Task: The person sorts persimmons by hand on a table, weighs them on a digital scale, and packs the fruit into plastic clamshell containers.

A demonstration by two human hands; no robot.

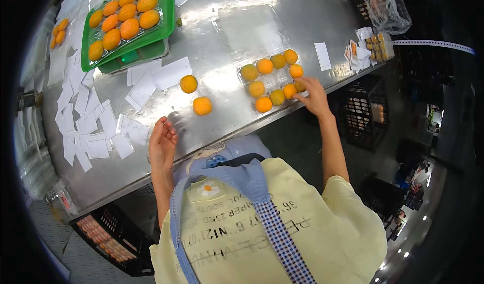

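A clear plastic clamshell box [248, 88] lies open on the metal table, its clear lid [252, 29] folded back away from me. Several round orange fruits [263, 104] sit around its edge, some duller yellow-green, and its middle shows bare plastic. My right hand [314, 98] has its fingertips closed on a fruit [300, 86] at the box's near right corner, partly hidden by the fingers. My left hand [163, 140] is by the table's front edge, palm turned up, fingers loosely bent with nothing in them. Two loose fruits [202, 105] lie between the left hand and the box.
A green tray [170, 12] with fruit in clear packaging stands on a scale at the back left. White cards [96, 112] are scattered over the table's left side. Packed fruit [379, 47] and cards sit at the right end. Black crates [363, 112] stand below the table.
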